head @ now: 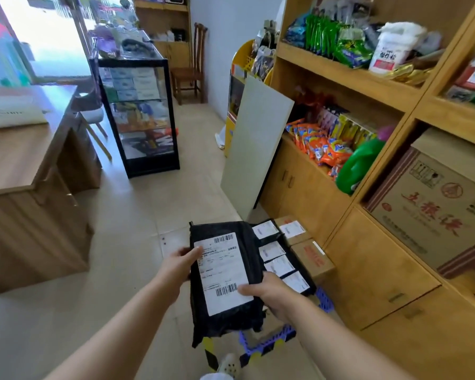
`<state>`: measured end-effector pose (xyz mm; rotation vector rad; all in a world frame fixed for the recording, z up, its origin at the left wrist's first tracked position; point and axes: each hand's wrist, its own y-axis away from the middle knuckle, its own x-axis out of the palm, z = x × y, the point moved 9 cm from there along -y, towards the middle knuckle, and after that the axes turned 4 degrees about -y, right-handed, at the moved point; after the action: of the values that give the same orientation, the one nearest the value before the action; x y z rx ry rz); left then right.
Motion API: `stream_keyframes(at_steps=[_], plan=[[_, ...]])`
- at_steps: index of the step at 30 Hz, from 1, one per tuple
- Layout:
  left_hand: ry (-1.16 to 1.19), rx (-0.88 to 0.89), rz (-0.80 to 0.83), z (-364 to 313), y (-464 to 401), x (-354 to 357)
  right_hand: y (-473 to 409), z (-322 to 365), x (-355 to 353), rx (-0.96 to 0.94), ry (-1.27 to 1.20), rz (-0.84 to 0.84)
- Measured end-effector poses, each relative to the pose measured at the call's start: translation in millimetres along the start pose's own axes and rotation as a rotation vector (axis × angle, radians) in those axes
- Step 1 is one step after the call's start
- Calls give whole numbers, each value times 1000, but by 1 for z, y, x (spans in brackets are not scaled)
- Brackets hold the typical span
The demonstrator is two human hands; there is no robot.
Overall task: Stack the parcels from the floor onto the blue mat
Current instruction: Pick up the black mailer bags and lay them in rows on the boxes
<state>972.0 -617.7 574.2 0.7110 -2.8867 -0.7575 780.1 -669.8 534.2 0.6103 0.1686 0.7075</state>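
I hold a black plastic parcel (225,272) with a white shipping label, level in front of me, with both hands. My left hand (179,266) grips its left edge, thumb on the label. My right hand (269,293) grips its lower right corner. Beneath and behind it lies the blue mat (269,340), a perforated plastic pallet with yellow-black tape at its edge. On the mat sit several black labelled parcels (281,256) and two brown cardboard boxes (314,260), close to the wooden cabinet.
Wooden shelving (368,187) with goods and cabinets fills the right side. A white board (254,144) leans against it. A wooden desk (30,171) stands left, a glass display case (140,113) beyond. My shoe (228,366) shows at the bottom on the tiled floor.
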Motion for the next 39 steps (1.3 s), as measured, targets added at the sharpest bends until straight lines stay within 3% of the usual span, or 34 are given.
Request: stream_keyframes(at_steps=[6,17,29,39], plan=[[-48,-79,19,-36,-93,23,-72,41,-42,28,-60,-19],[-82,-92,121,-97,-214,106,-136,95,-138,3,-171,-222],[-320,-121,563,-123,-337,200,-208,98,-223,72,-436,-709],[-692,-139,849,-126,-472,206,-322,92,-195,227,-703,-941]])
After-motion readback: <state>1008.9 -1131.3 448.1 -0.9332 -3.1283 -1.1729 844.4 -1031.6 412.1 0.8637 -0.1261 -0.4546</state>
